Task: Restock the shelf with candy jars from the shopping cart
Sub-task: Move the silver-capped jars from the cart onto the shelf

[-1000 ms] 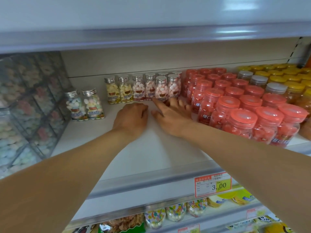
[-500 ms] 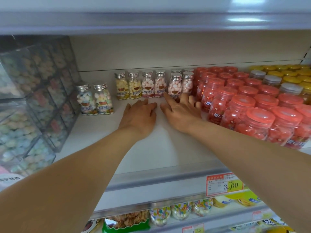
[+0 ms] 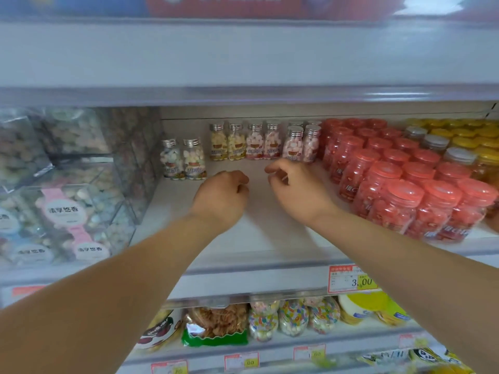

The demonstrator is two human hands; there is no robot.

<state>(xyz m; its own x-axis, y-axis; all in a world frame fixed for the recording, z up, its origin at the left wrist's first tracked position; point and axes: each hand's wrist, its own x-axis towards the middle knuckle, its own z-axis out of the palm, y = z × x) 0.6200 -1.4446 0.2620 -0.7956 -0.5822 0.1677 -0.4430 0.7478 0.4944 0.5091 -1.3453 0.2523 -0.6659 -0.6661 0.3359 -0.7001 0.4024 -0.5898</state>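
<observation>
Small clear candy jars with silver caps stand in a row at the back of the white shelf. Two more of these jars stand apart to the left. My left hand hovers over the bare shelf with its fingers curled under, holding nothing. My right hand is beside it, just in front of the rightmost small jars, fingers bent and touching no jar. The shopping cart is out of view.
Several red-lidded jars crowd the shelf's right side, with yellow-lidded ones behind. Clear boxes of sweets wall the left. A price tag hangs on the shelf's front rail. The shelf below holds bagged snacks.
Both hands lay flat on the shelf by the small jars; now they have lifted, drawn back slightly and curled their fingers. The camera has tilted up.
</observation>
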